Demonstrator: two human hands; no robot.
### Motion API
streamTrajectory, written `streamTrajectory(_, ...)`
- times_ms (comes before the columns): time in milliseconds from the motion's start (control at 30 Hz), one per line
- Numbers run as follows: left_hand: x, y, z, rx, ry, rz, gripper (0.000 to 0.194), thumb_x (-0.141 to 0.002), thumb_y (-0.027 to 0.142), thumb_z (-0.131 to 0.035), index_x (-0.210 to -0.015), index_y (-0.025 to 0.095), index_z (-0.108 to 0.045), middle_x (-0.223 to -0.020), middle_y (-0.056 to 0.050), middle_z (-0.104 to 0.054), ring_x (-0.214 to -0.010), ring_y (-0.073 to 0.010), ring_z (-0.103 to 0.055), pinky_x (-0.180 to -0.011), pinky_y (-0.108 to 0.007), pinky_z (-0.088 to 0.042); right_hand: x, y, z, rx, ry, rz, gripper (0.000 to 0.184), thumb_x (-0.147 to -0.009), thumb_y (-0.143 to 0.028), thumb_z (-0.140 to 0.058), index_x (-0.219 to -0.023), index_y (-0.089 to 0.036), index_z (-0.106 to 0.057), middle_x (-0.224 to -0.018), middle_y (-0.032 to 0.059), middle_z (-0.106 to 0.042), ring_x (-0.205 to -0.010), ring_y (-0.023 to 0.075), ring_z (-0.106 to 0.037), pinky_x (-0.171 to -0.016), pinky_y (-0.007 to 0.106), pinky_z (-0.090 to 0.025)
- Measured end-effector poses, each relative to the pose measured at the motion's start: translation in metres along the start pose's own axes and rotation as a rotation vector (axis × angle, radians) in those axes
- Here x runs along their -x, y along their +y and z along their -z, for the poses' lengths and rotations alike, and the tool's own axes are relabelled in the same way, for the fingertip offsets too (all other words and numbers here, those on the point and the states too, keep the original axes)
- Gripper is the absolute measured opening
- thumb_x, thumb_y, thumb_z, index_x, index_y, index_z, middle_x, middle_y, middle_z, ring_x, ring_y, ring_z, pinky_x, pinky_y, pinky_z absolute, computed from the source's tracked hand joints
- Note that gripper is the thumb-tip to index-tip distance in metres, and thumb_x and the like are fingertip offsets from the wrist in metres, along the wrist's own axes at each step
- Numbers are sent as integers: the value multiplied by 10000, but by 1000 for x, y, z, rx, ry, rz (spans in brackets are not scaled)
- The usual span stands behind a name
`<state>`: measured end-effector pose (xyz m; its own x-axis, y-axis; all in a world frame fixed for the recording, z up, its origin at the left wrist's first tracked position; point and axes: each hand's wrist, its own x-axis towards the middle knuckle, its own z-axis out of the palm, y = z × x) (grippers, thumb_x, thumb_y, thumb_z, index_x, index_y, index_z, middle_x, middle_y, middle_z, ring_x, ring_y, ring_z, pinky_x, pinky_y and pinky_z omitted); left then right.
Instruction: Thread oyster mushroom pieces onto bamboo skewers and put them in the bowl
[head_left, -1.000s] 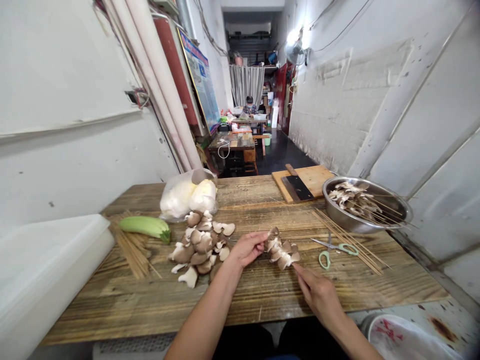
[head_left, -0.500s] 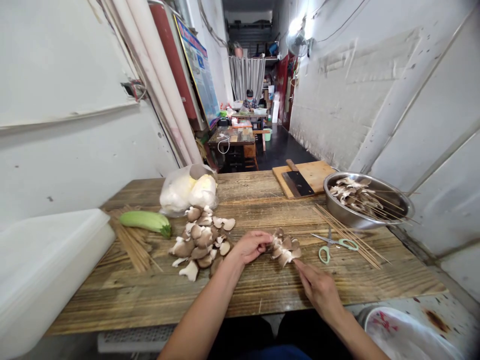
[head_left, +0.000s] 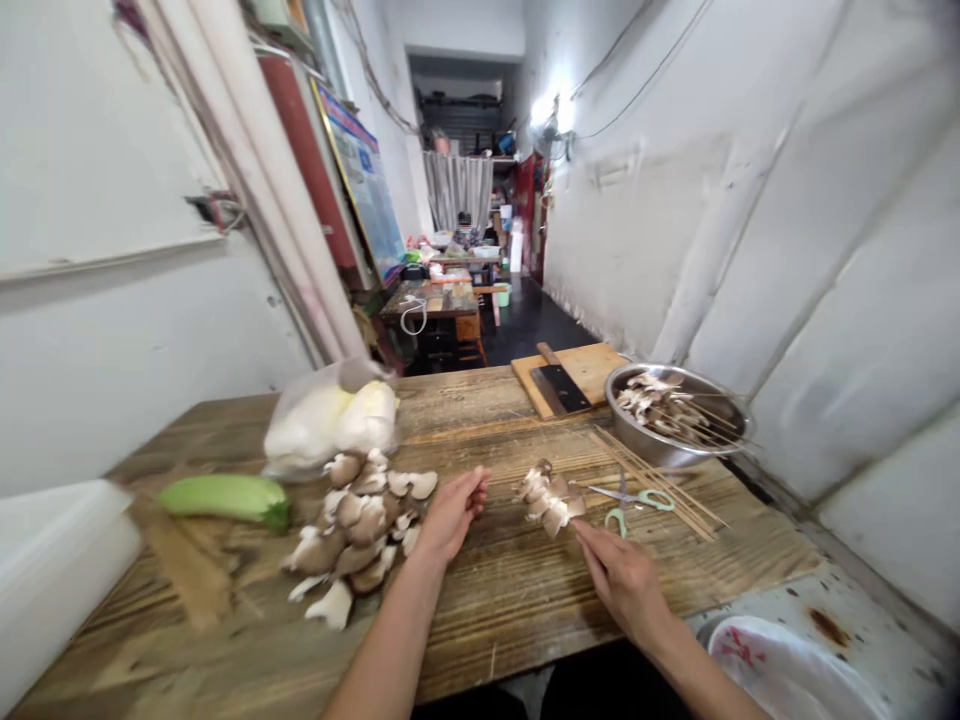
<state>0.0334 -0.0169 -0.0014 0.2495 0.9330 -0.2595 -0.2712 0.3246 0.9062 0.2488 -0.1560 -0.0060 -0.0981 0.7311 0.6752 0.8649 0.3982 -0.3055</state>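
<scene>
My right hand (head_left: 619,572) is closed on the lower end of a mushroom skewer (head_left: 551,497); its fingers hide most of the stick. Several brown-capped oyster mushroom pieces are bunched along it, just above the table. My left hand (head_left: 454,508) is apart from the skewer, its fingers loosely bent and nothing visible in them. Close by on its left lies a pile of loose oyster mushrooms (head_left: 361,520). Scissors (head_left: 637,498) with pale green handles rest beyond my right hand, beside several bare bamboo sticks (head_left: 664,490).
A steel bowl (head_left: 675,455) of mushroom skewers stands at the right, next to a cleaver (head_left: 561,388) on a cutting board (head_left: 592,368). At the left are a plastic bag (head_left: 300,425), a green squash (head_left: 221,498), more sticks (head_left: 187,565) and a white bin (head_left: 60,580).
My left hand has let go of the skewer's top and moved left toward the mushroom pile. My right hand still holds the skewer. The camera view has shifted right and up.
</scene>
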Motion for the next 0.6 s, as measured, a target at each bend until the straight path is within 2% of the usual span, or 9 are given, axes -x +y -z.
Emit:
streamTrajectory(167,-2,-9,3,-241,55,-64,522,-508,491,-748,-884,134,-688,-734,-37,-632,-604,-104,-499,-532,-209,-356,-41,23,76,242,109,-32,234,-890,-234,-460,-1028,-194,-645,-876,58,-706,-756,147,-662,-705,236,-518)
streamTrajectory(267,-3,-13,2,-323,48,-99,545,-509,520,-731,-888,130,-689,-727,-44,-641,-618,-124,-506,-538,-222,-364,-75,51,119,420,67,-78,267,-908,-286,-421,-985,-188,-658,-911,63,-704,-773,155,-656,-683,229,-491)
streamTrajectory(333,-2,-15,0,-358,44,-114,556,-512,539,-719,-886,129,-688,-711,-43,-640,-615,-131,-503,-538,-228,-366,-99,73,137,527,11,-139,299,-917,-302,-390,-963,-180,-659,-936,68,-701,-800,164,-651,-683,227,-469)
streamTrajectory(433,-1,-18,-2,-414,36,-137,555,-506,555,-710,-857,127,-691,-708,-49,-643,-616,-141,-504,-537,-235,-368,-136,104,146,745,-137,-288,314,-912,-304,-381,-905,-168,-664,-888,87,-702,-814,200,-644,-645,242,-439)
streamTrajectory(500,-2,-19,-2,-437,25,-157,531,-509,550,-708,-832,129,-694,-708,-54,-647,-616,-147,-509,-535,-239,-371,-157,121,143,838,-264,-391,327,-911,-275,-371,-890,-133,-665,-911,135,-693,-862,223,-636,-669,258,-432)
streamTrajectory(600,-5,-21,-2,-446,10,-175,466,-539,510,-700,-817,136,-697,-652,-45,-633,-587,-151,-508,-519,-242,-366,-176,140,129,830,-338,-436,244,-862,-200,-466,-856,-75,-675,-912,192,-684,-880,237,-638,-701,268,-431)
